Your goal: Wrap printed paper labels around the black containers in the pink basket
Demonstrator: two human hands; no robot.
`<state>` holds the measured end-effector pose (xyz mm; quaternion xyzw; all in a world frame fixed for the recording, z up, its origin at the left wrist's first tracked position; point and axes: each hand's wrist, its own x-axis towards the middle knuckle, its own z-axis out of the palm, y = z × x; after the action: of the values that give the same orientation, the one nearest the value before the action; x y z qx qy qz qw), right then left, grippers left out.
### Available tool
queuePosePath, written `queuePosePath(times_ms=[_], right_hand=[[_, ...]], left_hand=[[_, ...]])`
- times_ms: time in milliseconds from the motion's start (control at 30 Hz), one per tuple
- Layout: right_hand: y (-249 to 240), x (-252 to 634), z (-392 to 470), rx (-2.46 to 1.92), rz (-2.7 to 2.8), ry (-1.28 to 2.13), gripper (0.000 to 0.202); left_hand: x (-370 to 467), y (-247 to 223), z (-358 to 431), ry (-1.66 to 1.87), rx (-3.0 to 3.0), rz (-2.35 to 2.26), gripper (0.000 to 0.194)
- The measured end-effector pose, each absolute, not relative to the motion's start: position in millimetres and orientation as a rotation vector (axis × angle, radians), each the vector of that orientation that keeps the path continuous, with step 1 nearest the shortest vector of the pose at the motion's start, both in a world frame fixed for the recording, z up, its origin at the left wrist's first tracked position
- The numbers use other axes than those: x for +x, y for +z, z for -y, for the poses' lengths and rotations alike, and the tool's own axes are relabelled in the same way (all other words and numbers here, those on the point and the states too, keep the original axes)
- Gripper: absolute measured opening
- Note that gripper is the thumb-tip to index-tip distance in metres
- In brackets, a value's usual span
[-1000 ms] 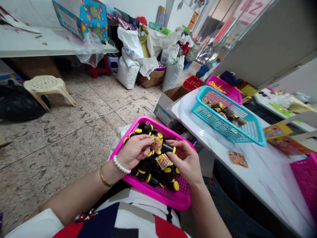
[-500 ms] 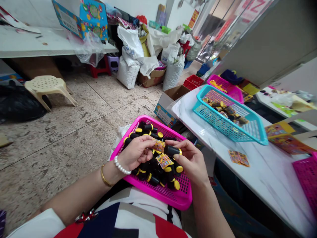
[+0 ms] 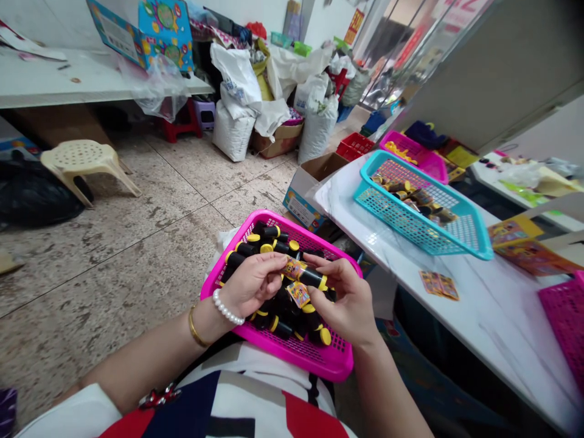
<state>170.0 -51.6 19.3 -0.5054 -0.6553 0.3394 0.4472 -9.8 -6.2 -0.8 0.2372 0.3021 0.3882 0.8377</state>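
Note:
My left hand (image 3: 257,281) pinches one end of a colourful printed sticker label (image 3: 294,267). The label lies against a small black bottle with a yellow cap (image 3: 312,277), which my right hand (image 3: 345,295) grips by thumb and fingers. Both hands are above a pink plastic basket (image 3: 292,359) on my lap. Inside it lie several more black bottles (image 3: 281,328) with yellow caps, jumbled together. A small stack of printed labels (image 3: 298,294) rests on top of them, just below the held bottle.
On the marbled table (image 3: 497,322) at right stand a turquoise basket (image 3: 424,234) of labelled bottles and a few label sheets (image 3: 438,285). An open carton (image 3: 303,204) is beyond my basket. A cream stool (image 3: 86,159) and white sacks (image 3: 232,131) stand on the floor.
The label's free end now lies along the black bottle, covering part of its side. My right hand has turned the bottle slightly, its cap tilting lower.

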Motion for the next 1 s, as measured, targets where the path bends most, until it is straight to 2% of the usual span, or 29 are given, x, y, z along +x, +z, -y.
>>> queuePosePath(times_ms=[167,267,333,467,767,867,1000], right_hand=[[15.2,171.2,51.0,-1.320,1.676,0.689,0.030],[13.0,173.1,51.2,-1.314,1.700,0.580,0.032],[12.6,173.0,52.1,-1.259,1.747,0.572,0.032],[12.8,171.0,54.5,-1.213,1.846,0.561,0.037],[4.4,182.4,65.2,-1.187,1.878,0.392,0.040],[-4.1,180.8,67.2,-1.207,1.798,0.492,0.038],[-18.2,169.9,65.7,-1.208,1.385,0.947,0.024]], left_hand=[[-13.5,1.4,15.7,0.914,0.750,-0.834,0.024],[-18.6,4.6,15.9,1.040,0.911,-0.914,0.038],[-21.3,7.2,13.5,0.937,1.027,-0.868,0.045],[-19.8,10.0,10.0,0.615,1.166,-0.802,0.036],[-15.1,-5.5,9.8,0.558,0.975,-0.679,0.040],[-14.8,-5.7,14.9,0.640,1.130,-0.732,0.030],[-10.0,-4.7,22.4,0.897,1.541,-0.879,0.020]])
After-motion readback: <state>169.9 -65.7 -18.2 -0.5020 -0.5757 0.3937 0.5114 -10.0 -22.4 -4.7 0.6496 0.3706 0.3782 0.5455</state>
